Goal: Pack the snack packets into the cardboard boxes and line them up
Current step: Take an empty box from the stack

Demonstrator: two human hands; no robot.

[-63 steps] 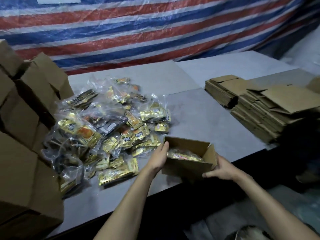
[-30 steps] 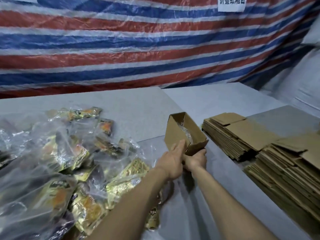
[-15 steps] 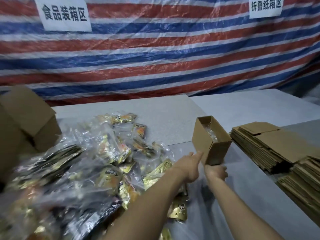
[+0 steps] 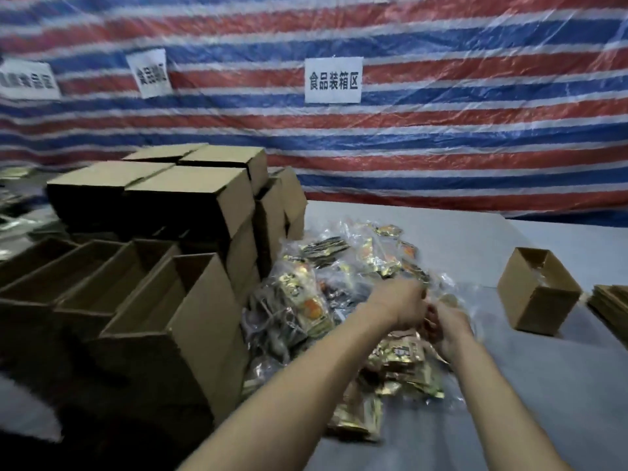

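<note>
A heap of snack packets (image 4: pixel 343 300), gold ones in clear bags, lies on the grey table (image 4: pixel 530 396). My left hand (image 4: pixel 402 302) and my right hand (image 4: pixel 450 329) meet over the heap's right side, fingers curled down among the packets. Motion blur hides whether either hand holds a packet. A small open cardboard box (image 4: pixel 535 300) stands alone to the right, apart from both hands, with something in clear plastic showing inside.
A row of open, tall cardboard boxes (image 4: pixel 163 321) stands at the left. Behind them closed boxes (image 4: pixel 190 195) are stacked up. Flattened cartons (image 4: pixel 611 302) lie at the right edge. A striped tarp with paper signs (image 4: pixel 332 79) hangs behind.
Both hands let go of the small box, which now stands on the table at the right. The hands moved left onto the packet heap, and my view swung left to the box stacks.
</note>
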